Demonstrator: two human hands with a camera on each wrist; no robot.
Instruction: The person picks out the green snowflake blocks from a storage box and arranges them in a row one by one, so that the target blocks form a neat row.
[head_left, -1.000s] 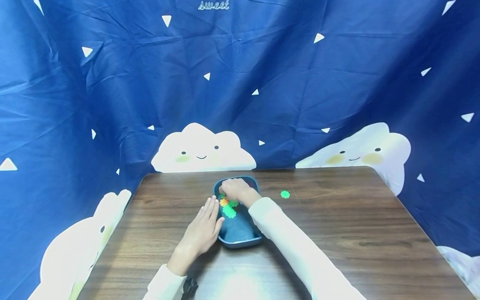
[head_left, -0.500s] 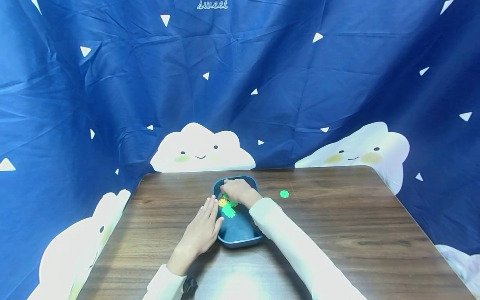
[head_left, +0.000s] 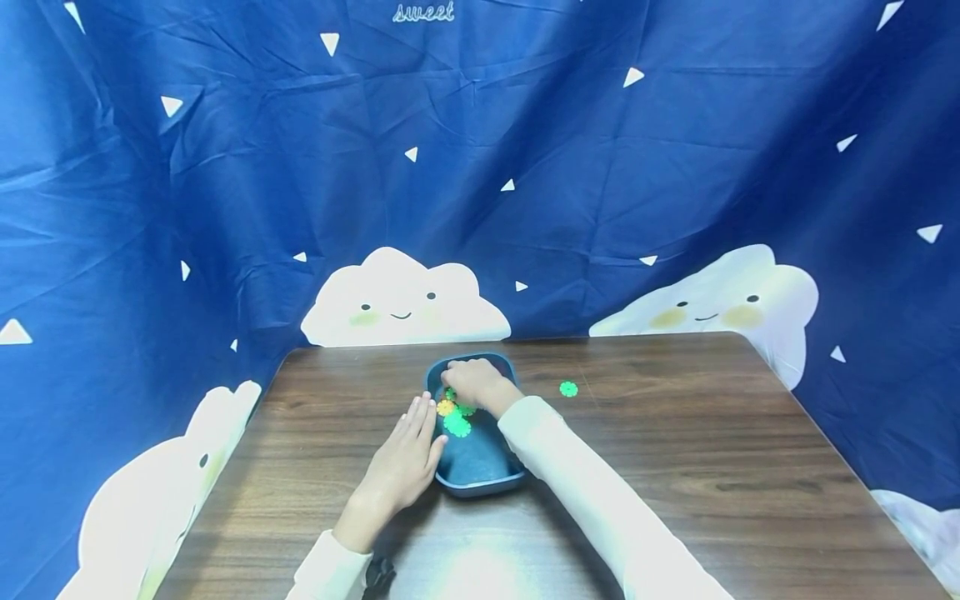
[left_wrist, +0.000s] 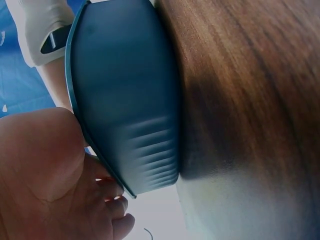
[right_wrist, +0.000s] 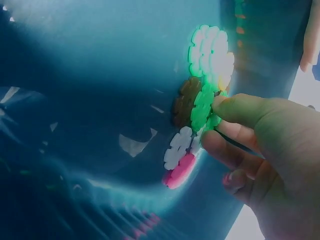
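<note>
My left hand (head_left: 403, 461) lies along the left side of a dark blue plastic bin (head_left: 480, 486), fingers straight. In the left wrist view its palm and fingers (left_wrist: 112, 220) are at the bin's rim. Inside the bin, my right hand (head_left: 476, 382) reaches down at the far left. Its thumb and fingers pinch a green flower-shaped plastic disc (right_wrist: 202, 107) in the right wrist view. Around that one lie a bright green disc (right_wrist: 207, 50), a brown disc (right_wrist: 185, 102), a white disc (right_wrist: 177, 149) and a pink disc (right_wrist: 181, 172). A yellow-orange disc (head_left: 446, 407) sits by the left wall.
A single green flower disc (head_left: 568, 389) lies on the wooden table (head_left: 697, 442) to the right of the bin. Behind the table hangs a blue curtain (head_left: 465, 208) with clouds and white triangles.
Both hands stay almost in place. The right hand's fingers shift slightly among the discs, and the yellow-orange disc shows a little differently beside them.
</note>
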